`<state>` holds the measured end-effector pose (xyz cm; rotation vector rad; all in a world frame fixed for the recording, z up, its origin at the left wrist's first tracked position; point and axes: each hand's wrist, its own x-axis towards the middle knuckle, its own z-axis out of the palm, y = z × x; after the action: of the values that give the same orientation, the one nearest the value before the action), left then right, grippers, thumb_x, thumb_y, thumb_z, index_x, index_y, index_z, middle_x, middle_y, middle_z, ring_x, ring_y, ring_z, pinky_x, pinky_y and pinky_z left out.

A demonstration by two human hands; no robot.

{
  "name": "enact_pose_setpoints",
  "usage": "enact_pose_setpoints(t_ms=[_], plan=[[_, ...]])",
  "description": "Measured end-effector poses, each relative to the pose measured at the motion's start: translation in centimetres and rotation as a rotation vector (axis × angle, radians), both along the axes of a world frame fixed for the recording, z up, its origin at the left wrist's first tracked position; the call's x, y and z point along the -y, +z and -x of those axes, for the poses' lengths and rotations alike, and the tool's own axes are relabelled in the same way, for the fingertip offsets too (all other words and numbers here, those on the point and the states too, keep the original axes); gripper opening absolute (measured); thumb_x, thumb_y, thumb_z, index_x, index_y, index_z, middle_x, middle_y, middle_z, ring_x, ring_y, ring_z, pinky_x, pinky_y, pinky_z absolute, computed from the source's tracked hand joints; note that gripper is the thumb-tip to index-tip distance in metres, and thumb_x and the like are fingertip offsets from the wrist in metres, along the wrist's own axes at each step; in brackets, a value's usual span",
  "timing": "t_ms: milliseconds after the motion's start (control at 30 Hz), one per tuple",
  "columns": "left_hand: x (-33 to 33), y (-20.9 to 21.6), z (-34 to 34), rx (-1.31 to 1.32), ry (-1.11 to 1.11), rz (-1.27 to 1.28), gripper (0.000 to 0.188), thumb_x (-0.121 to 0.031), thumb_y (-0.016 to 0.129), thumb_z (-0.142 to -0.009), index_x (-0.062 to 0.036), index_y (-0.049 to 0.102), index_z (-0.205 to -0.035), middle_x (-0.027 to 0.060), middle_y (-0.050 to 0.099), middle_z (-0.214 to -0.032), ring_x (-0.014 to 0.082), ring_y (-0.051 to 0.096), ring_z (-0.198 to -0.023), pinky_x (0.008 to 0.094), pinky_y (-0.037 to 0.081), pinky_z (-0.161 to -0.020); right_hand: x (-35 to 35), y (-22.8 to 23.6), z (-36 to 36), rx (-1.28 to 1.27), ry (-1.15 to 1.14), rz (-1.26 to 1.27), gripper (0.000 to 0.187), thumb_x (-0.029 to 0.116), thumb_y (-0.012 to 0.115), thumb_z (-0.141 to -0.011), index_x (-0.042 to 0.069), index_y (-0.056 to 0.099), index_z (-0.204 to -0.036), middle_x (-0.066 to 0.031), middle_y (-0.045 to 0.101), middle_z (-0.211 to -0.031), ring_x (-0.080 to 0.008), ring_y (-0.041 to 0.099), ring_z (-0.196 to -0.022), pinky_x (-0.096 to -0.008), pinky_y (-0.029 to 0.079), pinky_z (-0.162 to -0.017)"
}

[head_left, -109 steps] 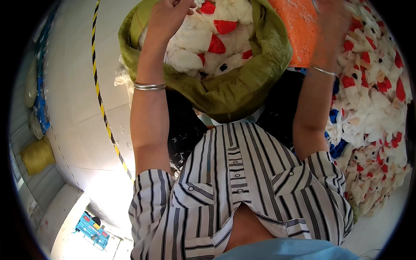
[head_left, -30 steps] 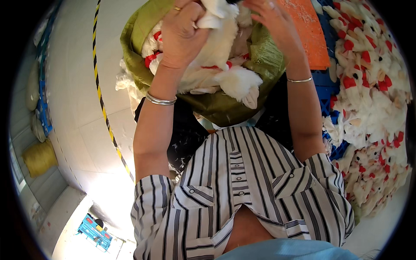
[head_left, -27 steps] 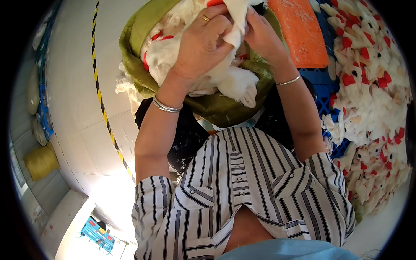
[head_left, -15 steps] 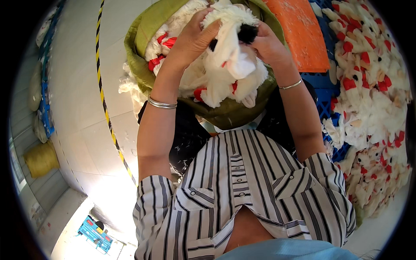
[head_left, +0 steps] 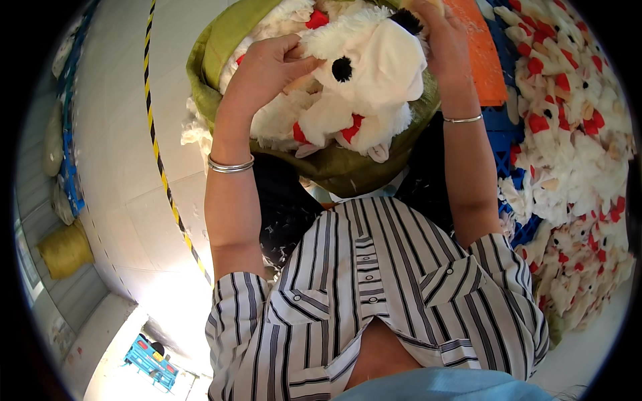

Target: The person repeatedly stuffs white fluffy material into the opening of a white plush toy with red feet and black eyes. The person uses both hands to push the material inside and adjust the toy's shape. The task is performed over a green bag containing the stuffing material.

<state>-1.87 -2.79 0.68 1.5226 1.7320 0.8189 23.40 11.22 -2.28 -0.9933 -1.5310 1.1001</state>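
A white fluffy plush toy skin point(head_left: 378, 57) with black round patches is stretched between my two hands, its smooth white part facing up. At its left edge my left hand point(head_left: 269, 72) pinches the fur between thumb and fingers. My right hand point(head_left: 444, 41) grips the far right side beside a black patch; its fingertips are partly hidden behind the cloth. Beneath it an olive-green sack point(head_left: 207, 63) stands open between my knees. Inside lie more white plush pieces point(head_left: 384, 123) with red parts.
At the right, a large heap of white and red plush pieces point(head_left: 568, 140) spreads over blue plastic crates point(head_left: 498, 137). An orange sheet point(head_left: 483, 60) lies beside the sack. Black-and-yellow tape point(head_left: 152, 120) runs along the floor at left, with a yellow roll point(head_left: 65, 249) farther off.
My hands have moved apart, the left one leftward and down, the right one rightward and up. The plush skin has turned and spread wider, showing its black patches.
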Motion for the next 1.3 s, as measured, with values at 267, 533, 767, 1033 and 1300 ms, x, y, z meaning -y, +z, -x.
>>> enact_pose_setpoints(t_ms=[267,533,767,1033,1300], plan=[[-0.2,1.5,3.3,0.215,0.12,-0.118,0.02,-0.02,0.074,-0.089,-0.0014,0.067,-0.093,-0.0059,0.059,-0.073,0.0019,0.051,-0.065,0.0198,0.044,-0.06,-0.3,3.3,-0.4,-0.359,-0.035,0.13,0.013,0.01,0.058,-0.094,0.003,0.067,-0.089,-0.004,0.068,-0.081,-0.0109,0.064,-0.069,-0.0228,0.05,-0.061],[0.1,0.3,7.2,0.227,0.269,-0.232,0.027,-0.022,0.073,-0.09,-0.0005,0.067,-0.106,-0.0015,0.066,-0.083,0.0037,0.058,-0.072,0.0197,0.047,-0.069,-2.7,1.2,-2.3,-0.528,0.114,0.323,0.012,0.009,0.055,-0.096,0.002,0.065,-0.094,-0.0063,0.066,-0.078,-0.0108,0.056,-0.054,-0.0213,0.043,-0.049],[-1.7,-1.4,6.3,-0.385,0.276,-0.335,0.048,-0.034,0.073,-0.088,0.0,0.063,-0.12,0.0096,0.068,-0.099,0.0168,0.064,-0.096,0.0306,0.051,-0.083,1.0,2.6,1.3,-0.55,0.395,0.344,0.017,0.009,0.053,-0.1,0.002,0.066,-0.11,-0.0045,0.068,-0.084,-0.0098,0.061,-0.067,-0.024,0.048,-0.057],[-2.6,-0.3,-2.3,-0.017,-0.117,0.03,0.044,-0.034,0.071,-0.09,-0.003,0.064,-0.12,0.0061,0.068,-0.093,0.0129,0.065,-0.094,0.0292,0.052,-0.083,0.8,1.6,1.3,-0.711,0.529,0.307,0.028,0.01,0.056,-0.1,0.0,0.06,-0.125,-0.0075,0.067,-0.105,-0.0131,0.065,-0.089,-0.0261,0.052,-0.074],[-3.3,-1.4,-2.0,0.443,0.125,0.203,0.046,-0.039,0.059,-0.096,0.0037,0.067,-0.11,0.0058,0.07,-0.085,0.0128,0.065,-0.075,0.0275,0.052,-0.069,4.5,3.0,4.0,0.132,0.486,-0.145,0.016,0.011,0.062,-0.096,0.002,0.063,-0.109,-0.0065,0.064,-0.094,-0.018,0.058,-0.078,-0.0308,0.047,-0.07]])
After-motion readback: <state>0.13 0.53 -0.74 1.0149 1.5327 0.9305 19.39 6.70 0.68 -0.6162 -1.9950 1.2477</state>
